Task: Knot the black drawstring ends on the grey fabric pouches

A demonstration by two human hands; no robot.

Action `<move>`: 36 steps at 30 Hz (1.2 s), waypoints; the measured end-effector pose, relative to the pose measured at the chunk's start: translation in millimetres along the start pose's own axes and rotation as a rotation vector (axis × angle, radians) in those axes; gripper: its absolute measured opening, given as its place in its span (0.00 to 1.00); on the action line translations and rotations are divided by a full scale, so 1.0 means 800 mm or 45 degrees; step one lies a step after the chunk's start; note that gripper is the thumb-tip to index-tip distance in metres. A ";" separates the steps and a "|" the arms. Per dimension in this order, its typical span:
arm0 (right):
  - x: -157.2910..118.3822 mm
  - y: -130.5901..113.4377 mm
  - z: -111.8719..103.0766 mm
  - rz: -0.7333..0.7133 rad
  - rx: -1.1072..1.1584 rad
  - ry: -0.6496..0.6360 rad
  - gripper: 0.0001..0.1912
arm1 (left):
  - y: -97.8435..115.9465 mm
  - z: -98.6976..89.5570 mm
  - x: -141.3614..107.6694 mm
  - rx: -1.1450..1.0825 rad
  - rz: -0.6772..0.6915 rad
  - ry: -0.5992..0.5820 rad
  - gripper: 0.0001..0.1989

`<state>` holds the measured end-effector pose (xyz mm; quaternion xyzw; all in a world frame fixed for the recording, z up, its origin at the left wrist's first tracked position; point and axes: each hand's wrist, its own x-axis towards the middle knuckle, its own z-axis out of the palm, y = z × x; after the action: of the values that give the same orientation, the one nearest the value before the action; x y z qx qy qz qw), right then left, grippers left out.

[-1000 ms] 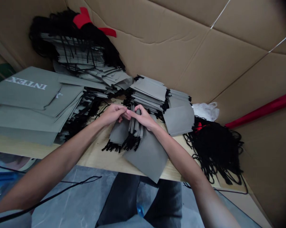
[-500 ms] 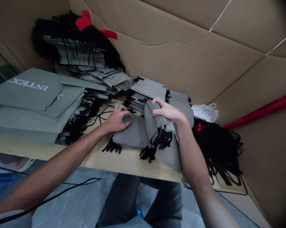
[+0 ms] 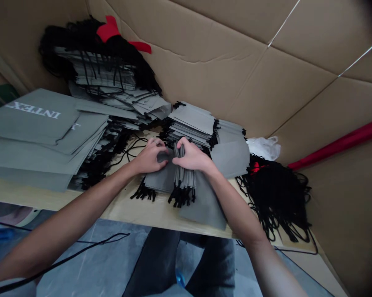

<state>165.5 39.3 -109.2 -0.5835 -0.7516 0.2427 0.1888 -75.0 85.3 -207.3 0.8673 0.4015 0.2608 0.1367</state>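
My right hand (image 3: pixel 193 156) grips a bundle of grey drawstring bags (image 3: pixel 185 178), folded and standing on edge with black cord ends hanging toward me. Just left of it, my left hand (image 3: pixel 151 156) rests on a low stack of grey bags (image 3: pixel 159 178); its fingers are curled, with a gap between thumb and forefinger. Black cord ends stick out at that stack's front corner. Under my right forearm a flat grey piece (image 3: pixel 206 208) lies near the table's front edge. Behind my hands is a neat stack of grey bags (image 3: pixel 193 119).
Large grey bags lettered INTEX (image 3: pixel 34 119) are piled at left. Behind them rises a heap of bags and black cords (image 3: pixel 102 70) with a red strip. More black cords (image 3: pixel 275 194) lie at right beside a white plastic bag (image 3: pixel 264 147). Cardboard (image 3: pixel 223 53) walls the back.
My right hand has moved left and drawn the bundle upright and tighter, close to my left hand. A light grey stack at right is now more exposed. My left hand stays almost in place.
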 end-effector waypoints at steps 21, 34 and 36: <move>0.011 -0.009 0.046 -0.091 0.470 -0.094 0.31 | 0.000 -0.009 0.009 -0.682 -0.524 -0.007 0.21; -0.032 0.036 -0.022 0.065 0.106 -0.047 0.19 | 0.007 0.001 0.001 -0.375 -0.553 0.083 0.24; -0.049 0.054 -0.043 0.129 -0.029 0.004 0.21 | 0.006 0.002 0.001 -0.345 -0.559 0.084 0.24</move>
<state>228.5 15.2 -106.6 -0.6232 -0.7237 0.2424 0.1706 -70.1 82.9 -206.0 0.7242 0.5457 0.3044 0.2919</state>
